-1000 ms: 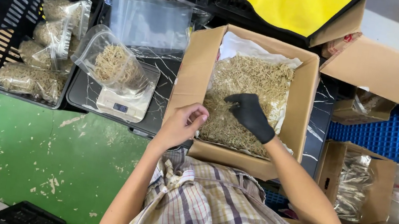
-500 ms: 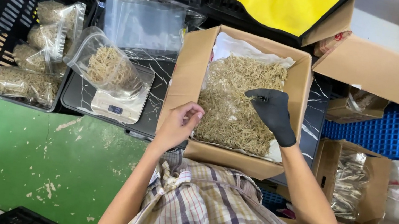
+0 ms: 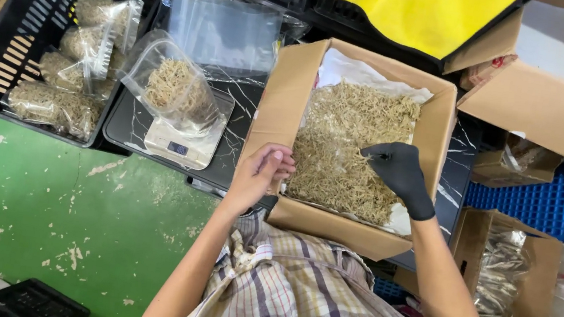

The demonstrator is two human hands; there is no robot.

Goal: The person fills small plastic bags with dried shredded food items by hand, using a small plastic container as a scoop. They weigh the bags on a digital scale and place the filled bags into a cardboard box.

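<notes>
An open cardboard box [image 3: 284, 92] lined with white paper holds a heap of small dried fish [image 3: 347, 138]. My right hand [image 3: 401, 174], in a black glove, hovers over the right side of the heap and pinches a few fish between thumb and fingers. My bare left hand [image 3: 261, 174] rests on the box's near left wall with its fingers curled over the rim. Left of the box, an open clear bag [image 3: 173, 88] partly filled with fish lies on a small digital scale [image 3: 181, 143].
A black crate [image 3: 18, 18] at the left holds several filled bags. Empty clear bags [image 3: 223, 29] lie behind the scale. Yellow cloth [image 3: 413, 8] fills a black crate at the back. More cardboard boxes [image 3: 561, 109] stand on the right, one holding a bag of darker fish [image 3: 499, 274].
My gloved right hand has moved from the middle of the heap towards its right side, fingers pinched. My left hand has stayed on the box rim.
</notes>
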